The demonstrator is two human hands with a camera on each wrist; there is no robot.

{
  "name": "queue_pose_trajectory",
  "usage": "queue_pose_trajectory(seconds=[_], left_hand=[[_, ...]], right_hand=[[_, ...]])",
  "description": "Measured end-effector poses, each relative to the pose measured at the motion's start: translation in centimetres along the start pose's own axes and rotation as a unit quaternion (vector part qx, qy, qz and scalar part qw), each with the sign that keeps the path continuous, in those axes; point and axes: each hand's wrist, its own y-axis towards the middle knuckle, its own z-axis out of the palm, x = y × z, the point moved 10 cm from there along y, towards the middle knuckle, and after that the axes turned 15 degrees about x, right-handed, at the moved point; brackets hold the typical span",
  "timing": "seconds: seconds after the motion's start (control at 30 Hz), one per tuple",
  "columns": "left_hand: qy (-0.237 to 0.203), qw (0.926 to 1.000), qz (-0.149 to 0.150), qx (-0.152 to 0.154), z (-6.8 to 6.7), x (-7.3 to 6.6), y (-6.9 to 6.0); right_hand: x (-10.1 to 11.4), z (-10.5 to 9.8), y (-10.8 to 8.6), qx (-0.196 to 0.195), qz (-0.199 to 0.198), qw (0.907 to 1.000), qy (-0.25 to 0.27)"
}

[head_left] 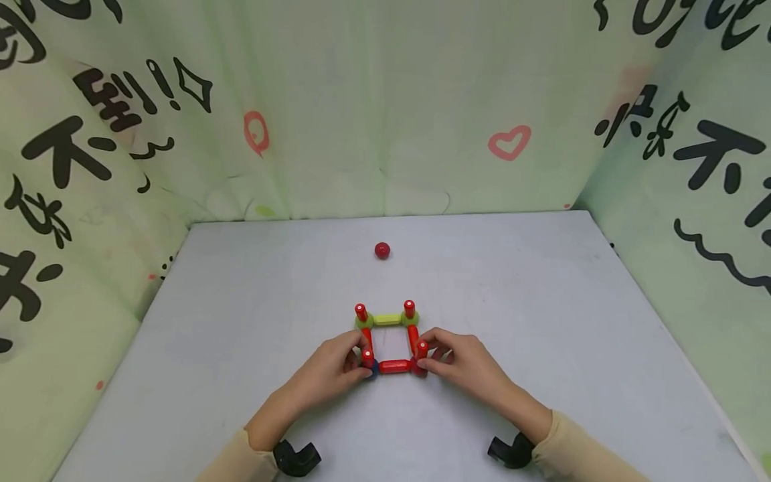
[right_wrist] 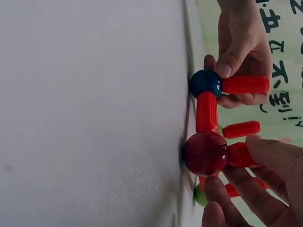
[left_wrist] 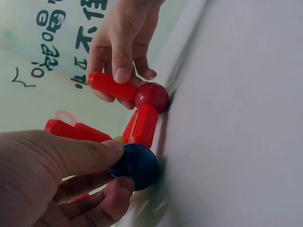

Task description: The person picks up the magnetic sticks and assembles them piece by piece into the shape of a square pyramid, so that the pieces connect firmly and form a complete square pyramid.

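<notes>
A square frame of magnetic-looking rods and balls lies on the table. Its near side is a red rod [head_left: 394,366], its far side a yellow-green rod [head_left: 387,320]. At the near left corner my left hand [head_left: 331,361] pinches the blue ball [left_wrist: 137,168] with thumb and fingers, beside an upright red rod [right_wrist: 245,84]. Across from it, my right hand [head_left: 460,355] grips the upright red rod [left_wrist: 111,85] on the dark red ball [right_wrist: 206,153]. Two more red rods stand up from the green balls [head_left: 410,318] at the far corners. My fingers partly hide both near corners.
A loose red ball [head_left: 382,250] sits on the white table [head_left: 512,281], beyond the frame. Pale green curtains [head_left: 385,107] with black lettering enclose the table's back and sides. Black bands [head_left: 298,459] circle both wrists.
</notes>
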Motion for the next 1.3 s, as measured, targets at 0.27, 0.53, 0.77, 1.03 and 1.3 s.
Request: queue_pose_trajectory(seconds=[0.27,0.53,0.77,1.03,1.3], left_hand=[[0.007,0.9999,0.007,-0.002,-0.2,0.1,0.6],[0.032,0.9993,-0.003,-0.021,-0.6,0.1,1.1],[0.038,0.9988,-0.017,-0.026,-0.6,0.0,1.5],[0.067,0.9974,-0.021,-0.016,-0.2,-0.3,2.0],[0.073,0.9967,-0.029,-0.017,0.0,-0.4,2.4]], right_hand=[[-0.2,0.4,0.1,-0.014,0.019,0.9997,0.006],[0.1,0.5,0.5,-0.043,0.005,0.9991,0.0],[0.2,0.8,0.8,-0.046,0.008,0.9988,-0.012],[0.5,0.9,1.0,-0.045,0.004,0.9984,-0.033],[0.5,1.1,1.2,-0.039,0.018,0.9976,-0.054]])
